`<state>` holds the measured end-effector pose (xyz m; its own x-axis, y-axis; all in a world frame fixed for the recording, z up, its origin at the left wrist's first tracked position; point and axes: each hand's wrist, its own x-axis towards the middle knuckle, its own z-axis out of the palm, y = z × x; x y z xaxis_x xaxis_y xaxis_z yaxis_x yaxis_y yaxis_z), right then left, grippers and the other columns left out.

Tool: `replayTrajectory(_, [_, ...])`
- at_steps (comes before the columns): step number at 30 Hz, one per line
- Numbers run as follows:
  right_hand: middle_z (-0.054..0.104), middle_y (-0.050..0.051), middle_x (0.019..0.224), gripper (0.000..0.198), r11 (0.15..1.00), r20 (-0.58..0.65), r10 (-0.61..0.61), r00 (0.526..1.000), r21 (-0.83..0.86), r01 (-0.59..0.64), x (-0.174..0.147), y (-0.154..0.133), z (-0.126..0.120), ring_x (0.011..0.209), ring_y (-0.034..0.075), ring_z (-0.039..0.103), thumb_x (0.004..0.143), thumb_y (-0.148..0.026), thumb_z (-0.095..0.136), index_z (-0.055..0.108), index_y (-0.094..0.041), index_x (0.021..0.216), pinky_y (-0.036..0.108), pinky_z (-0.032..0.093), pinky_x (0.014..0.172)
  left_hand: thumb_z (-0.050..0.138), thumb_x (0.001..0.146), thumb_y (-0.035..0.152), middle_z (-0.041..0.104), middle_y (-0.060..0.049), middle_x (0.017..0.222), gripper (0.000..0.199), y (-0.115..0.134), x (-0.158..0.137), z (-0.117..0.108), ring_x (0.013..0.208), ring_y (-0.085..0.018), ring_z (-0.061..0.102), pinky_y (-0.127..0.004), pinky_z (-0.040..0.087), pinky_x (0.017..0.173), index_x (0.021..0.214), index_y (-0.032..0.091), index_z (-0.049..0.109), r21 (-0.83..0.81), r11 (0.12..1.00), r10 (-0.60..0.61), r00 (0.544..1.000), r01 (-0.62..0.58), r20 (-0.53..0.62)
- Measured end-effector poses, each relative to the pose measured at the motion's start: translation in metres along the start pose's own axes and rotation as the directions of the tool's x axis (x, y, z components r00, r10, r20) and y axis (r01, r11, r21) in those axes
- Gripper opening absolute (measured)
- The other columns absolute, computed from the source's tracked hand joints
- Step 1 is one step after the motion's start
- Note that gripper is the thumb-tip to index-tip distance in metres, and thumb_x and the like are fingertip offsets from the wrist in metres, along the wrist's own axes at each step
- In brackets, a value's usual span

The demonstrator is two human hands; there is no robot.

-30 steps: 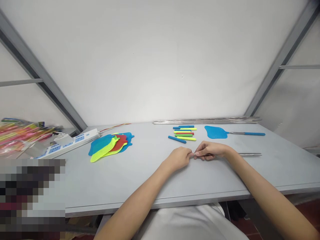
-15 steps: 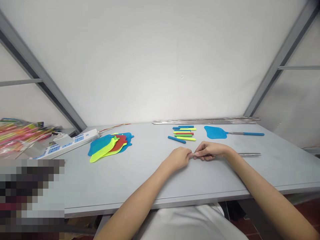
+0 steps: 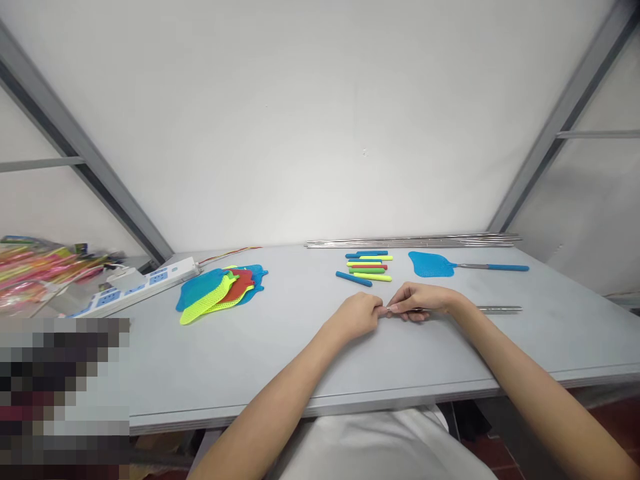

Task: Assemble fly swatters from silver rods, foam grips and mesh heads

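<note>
My right hand (image 3: 414,300) is closed around a thin metal rod (image 3: 501,309), which lies level over the table and sticks out to the right beneath my wrist. At the rod's left end, my left hand (image 3: 359,313) pinches the tip, its fingers nearly meeting those of my right. The very tip is mostly covered by my fingers. Just beyond my hands lie several coloured plastic handles (image 3: 368,269) in blue, yellow, green and red. A blue fly swatter (image 3: 431,265) with a metal shaft and blue handle rests farther right.
Loose fly swatter heads (image 3: 206,301) in blue, yellow and red overlap on the left. Several long metal rods (image 3: 415,243) line the back wall. A white power strip (image 3: 145,287) and a heap of colourful packages (image 3: 45,270) occupy the far left. The table's front edge (image 3: 400,399) runs under my forearms.
</note>
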<state>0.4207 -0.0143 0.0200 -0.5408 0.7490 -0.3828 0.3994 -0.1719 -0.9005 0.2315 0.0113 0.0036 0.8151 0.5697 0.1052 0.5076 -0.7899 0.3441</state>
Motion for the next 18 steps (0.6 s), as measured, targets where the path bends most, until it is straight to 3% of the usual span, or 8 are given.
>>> replayTrajectory(18, [0.042,-0.004,0.041,0.027,1.0,-0.026,0.014,1.0,0.013,-0.014,-0.0014,-0.0033,0.0022,0.033,0.003,0.035,0.066,-0.035,0.056,0.058,-0.009,0.067,0.018,0.022,0.032,0.031,0.078,0.037,0.055,-0.006,0.062,0.036,0.0049,-0.0005,-0.0082,0.053,-0.013,0.046,-0.023,0.025,0.047,0.067,0.016,0.058,0.021,0.996,-0.082,0.997,0.082,0.003])
